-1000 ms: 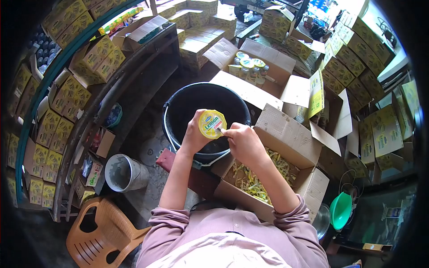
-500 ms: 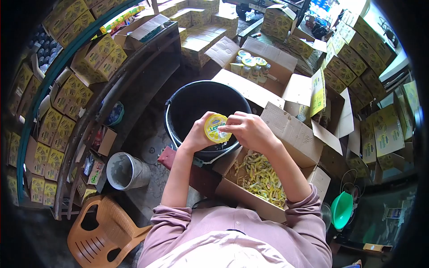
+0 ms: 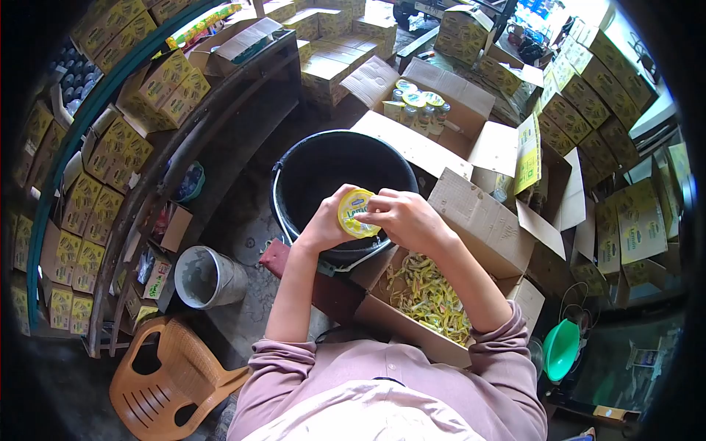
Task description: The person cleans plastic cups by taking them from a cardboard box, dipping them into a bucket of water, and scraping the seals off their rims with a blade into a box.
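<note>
My left hand (image 3: 329, 224) is wrapped around a container with a round yellow lid printed "Lemon" (image 3: 354, 213), the lid tilted up toward me. My right hand (image 3: 409, 220) has its fingers curled at the lid's right edge, one bent finger lying across the print. Whether a small piece is pinched between those fingertips is hidden. Both hands are above the near rim of a large black bucket (image 3: 276, 198). Below my right forearm, a cardboard box (image 3: 408, 327) holds a heap of thin yellow strips (image 3: 434, 298).
An open carton (image 3: 471, 110) beyond the bucket holds several lemon-lidded containers (image 3: 419, 106). Stacked yellow cartons (image 3: 581, 110) line the right, and more fill the shelf (image 3: 198, 125) at left. A grey bucket (image 3: 209, 278), brown plastic chair (image 3: 169, 375) and green basin (image 3: 562, 349) stand nearby.
My right hand's fingers have moved slightly left, farther over the lid, covering more of its print. My left hand keeps its hold on the container.
</note>
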Motion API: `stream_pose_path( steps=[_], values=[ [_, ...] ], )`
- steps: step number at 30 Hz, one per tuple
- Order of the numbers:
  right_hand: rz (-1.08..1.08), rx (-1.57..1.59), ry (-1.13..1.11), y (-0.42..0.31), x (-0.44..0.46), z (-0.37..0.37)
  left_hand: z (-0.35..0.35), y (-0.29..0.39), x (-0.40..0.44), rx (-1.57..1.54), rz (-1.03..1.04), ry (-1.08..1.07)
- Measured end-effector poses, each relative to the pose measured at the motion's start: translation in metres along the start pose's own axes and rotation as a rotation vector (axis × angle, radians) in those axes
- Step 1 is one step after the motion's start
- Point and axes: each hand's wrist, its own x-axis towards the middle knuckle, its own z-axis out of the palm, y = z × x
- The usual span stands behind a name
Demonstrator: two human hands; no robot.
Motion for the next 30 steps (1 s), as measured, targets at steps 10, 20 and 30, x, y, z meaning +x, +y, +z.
stream_pose_path(
  steps=[10,20,30],
  values=[
    [-0.027,-0.084,-0.028,0.002,-0.003,0.005,0.001,0.001,0.001,0.007,0.014,-0.026],
    [0.027,-0.188,-0.085,0.008,-0.016,0.004,0.002,-0.001,0.000,0.019,0.025,-0.016],
    [-0.014,-0.232,-0.045,0.012,-0.016,0.011,0.002,-0.002,-0.001,0.028,0.021,-0.008]
  ],
)
